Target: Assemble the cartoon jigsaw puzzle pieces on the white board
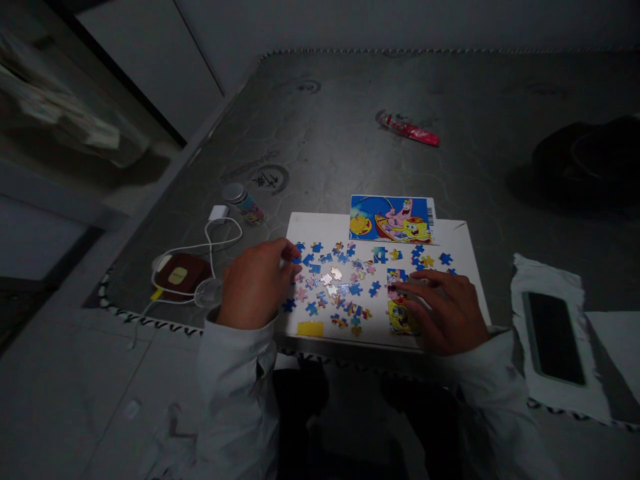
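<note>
My left hand is at the left side of a white board, with thumb and forefinger closed around a small blue jigsaw piece, mostly covered by the fingertips. Loose jigsaw pieces, mainly blue with some pink and yellow, lie scattered between my hands. On the right, my right hand has its fingers stretched out, the tips touching a joined strip of puzzle. Part of that strip is hidden under the hand. A printed picture card with cartoon figures lies at the board's far edge.
A yellow slip lies at the board's near edge. Left of the board are a small jar, a white cable and a brown case. A phone rests at right; a red package lies farther back.
</note>
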Available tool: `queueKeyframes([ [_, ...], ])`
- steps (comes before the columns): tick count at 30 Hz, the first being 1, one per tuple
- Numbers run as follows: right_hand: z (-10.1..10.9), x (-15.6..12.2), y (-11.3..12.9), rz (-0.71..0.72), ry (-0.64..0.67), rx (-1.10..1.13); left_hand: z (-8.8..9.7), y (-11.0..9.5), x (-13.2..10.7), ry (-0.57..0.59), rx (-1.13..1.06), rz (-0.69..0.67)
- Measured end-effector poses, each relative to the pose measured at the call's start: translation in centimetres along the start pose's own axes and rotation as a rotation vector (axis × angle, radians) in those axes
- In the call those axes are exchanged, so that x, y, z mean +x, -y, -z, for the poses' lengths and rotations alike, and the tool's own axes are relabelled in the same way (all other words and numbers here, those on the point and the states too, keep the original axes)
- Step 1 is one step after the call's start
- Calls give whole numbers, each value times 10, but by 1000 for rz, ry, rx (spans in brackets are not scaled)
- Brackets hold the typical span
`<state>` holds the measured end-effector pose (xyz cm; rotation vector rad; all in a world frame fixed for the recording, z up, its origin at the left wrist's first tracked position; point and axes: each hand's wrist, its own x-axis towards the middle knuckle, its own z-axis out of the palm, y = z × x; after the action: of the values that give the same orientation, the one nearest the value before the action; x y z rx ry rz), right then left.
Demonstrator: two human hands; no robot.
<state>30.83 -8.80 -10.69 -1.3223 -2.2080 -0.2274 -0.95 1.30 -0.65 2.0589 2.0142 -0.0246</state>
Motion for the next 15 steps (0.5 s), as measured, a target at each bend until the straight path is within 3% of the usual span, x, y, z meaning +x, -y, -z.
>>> queueKeyframes([
  [15, -1, -5, -3, -55, 16, -3, -3, 3, 2, -1, -23, -44],
])
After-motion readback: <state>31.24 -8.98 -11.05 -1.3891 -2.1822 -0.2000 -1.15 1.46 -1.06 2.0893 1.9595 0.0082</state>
